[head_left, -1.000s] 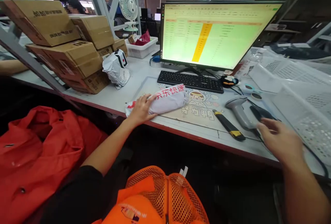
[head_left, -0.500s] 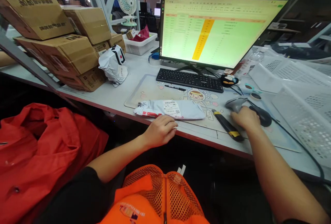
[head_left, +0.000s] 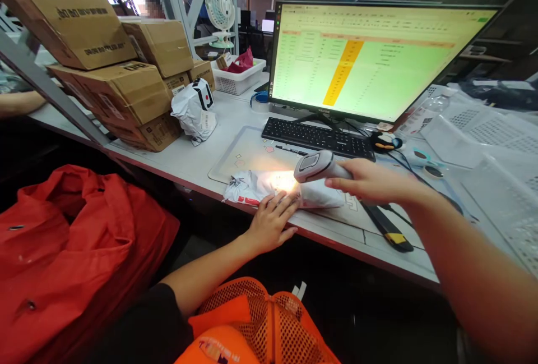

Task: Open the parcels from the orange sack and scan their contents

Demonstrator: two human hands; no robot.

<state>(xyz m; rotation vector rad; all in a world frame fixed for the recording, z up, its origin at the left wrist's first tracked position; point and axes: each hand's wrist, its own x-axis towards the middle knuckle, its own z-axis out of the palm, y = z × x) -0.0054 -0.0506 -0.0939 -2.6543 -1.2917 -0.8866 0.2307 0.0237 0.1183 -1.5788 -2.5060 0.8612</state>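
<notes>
A white plastic mailer parcel [head_left: 323,196] lies flat along the front edge of the desk. My left hand [head_left: 273,221] rests on its near side, fingers spread and pressing on the plastic. Above the parcel, my right hand [head_left: 365,179] grips a grey barcode scanner [head_left: 315,166] by its handle. The scanner's head points left and down, and its bright light falls on the parcel's label, washing out the print. A black and yellow utility knife [head_left: 389,229] lies on the desk mat [head_left: 229,153], below my right wrist.
Behind the parcel are a pen [head_left: 290,151], a keyboard [head_left: 315,135] and a monitor [head_left: 374,61]. Stacked cartons [head_left: 126,89] and a wrapped parcel [head_left: 193,111] stand at left. White plastic baskets [head_left: 504,184] crowd the right. A person's forearm [head_left: 21,104] shows at far left.
My right hand has lifted the barcode scanner from the mat and brought it left over the parcel, its light now on. My left hand has moved from the desk edge onto the parcel, fingers spreading.
</notes>
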